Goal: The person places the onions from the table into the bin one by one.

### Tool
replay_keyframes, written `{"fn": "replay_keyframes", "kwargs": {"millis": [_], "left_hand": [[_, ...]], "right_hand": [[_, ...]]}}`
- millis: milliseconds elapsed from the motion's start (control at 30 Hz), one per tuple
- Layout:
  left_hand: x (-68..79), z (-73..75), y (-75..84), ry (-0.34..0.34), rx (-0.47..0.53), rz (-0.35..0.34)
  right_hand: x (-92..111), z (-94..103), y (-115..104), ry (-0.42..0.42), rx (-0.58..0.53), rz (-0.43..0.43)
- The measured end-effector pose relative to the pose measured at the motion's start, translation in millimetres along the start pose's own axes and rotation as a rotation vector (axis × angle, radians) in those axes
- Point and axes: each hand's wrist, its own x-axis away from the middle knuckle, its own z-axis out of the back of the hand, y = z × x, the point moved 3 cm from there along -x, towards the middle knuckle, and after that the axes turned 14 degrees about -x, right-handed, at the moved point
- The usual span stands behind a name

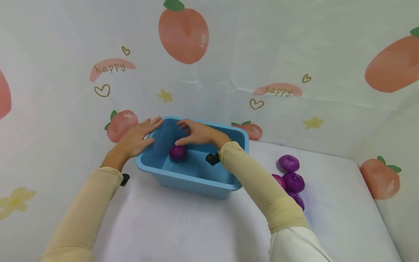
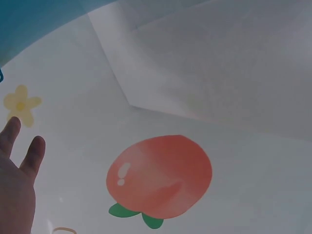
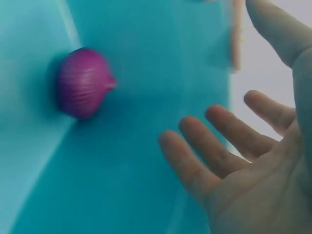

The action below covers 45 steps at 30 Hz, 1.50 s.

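Observation:
A blue plastic tub (image 1: 196,183) stands on the white-covered table. Inside it lies one red onion (image 1: 178,153), which in the right wrist view appears as a purple onion (image 3: 84,84) with its pointed tip showing. My right hand (image 1: 199,133) is over the tub, fingers spread and relaxed, with the onion lying apart from the fingers (image 3: 204,146) and nothing in the palm. With fingers straight, my left hand (image 1: 135,140) rests at the tub's left rim. Only part of the left hand (image 2: 14,190) enters the left wrist view, at its lower left.
Several more red onions (image 1: 293,182) sit together on the table to the right of the tub, partly hidden by my right sleeve (image 1: 262,189). A white cloth wall (image 1: 216,87) printed with fruit rises behind the tub. The table's edge (image 1: 373,203) runs along the right.

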Motion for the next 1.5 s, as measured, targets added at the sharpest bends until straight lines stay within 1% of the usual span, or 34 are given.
{"fn": "replay_keyframes", "kwargs": {"millis": [100, 333, 533, 633, 733, 867, 967, 1067, 1300, 1500], "left_hand": [[-1.3, -0.8, -1.0, -0.001, -0.006, 0.008], [-6.1, -0.9, -2.8, 0.008, -0.011, 0.011], [-8.0, 2.2, -3.8, 0.018, -0.014, 0.004], [-7.6, 3.9, -4.5, 0.019, -0.016, -0.002], [-7.0, 5.1, -5.2, 0.018, -0.006, -0.007], [-6.1, 5.8, -6.6, 0.015, -0.001, 0.000], [-6.3, 5.8, -7.6, 0.013, -0.006, 0.003], [-8.1, 4.6, -7.7, 0.014, -0.004, -0.001], [-8.5, 3.2, -5.5, 0.047, 0.018, -0.027], [-5.3, 4.7, -5.4, 0.036, 0.023, -0.016]], "right_hand": [[16.3, 11.3, -8.0, 0.028, -0.034, 0.033], [55.6, 42.6, -19.8, 0.151, -0.005, 0.112], [91.8, 69.6, -13.6, 0.231, 0.024, 0.148], [114.0, 84.4, -5.3, 0.285, 0.035, 0.139], [137.7, 99.5, 5.4, 0.347, 0.036, 0.117], [166.4, 116.4, 24.5, 0.419, 0.082, 0.072], [186.6, 125.0, 42.0, 0.463, 0.127, 0.025], [207.5, 130.7, 61.1, 0.488, 0.133, -0.029], [251.7, 132.1, 105.7, 0.519, 0.130, -0.109], [280.1, 119.9, 141.2, 0.549, 0.149, -0.123]]}}
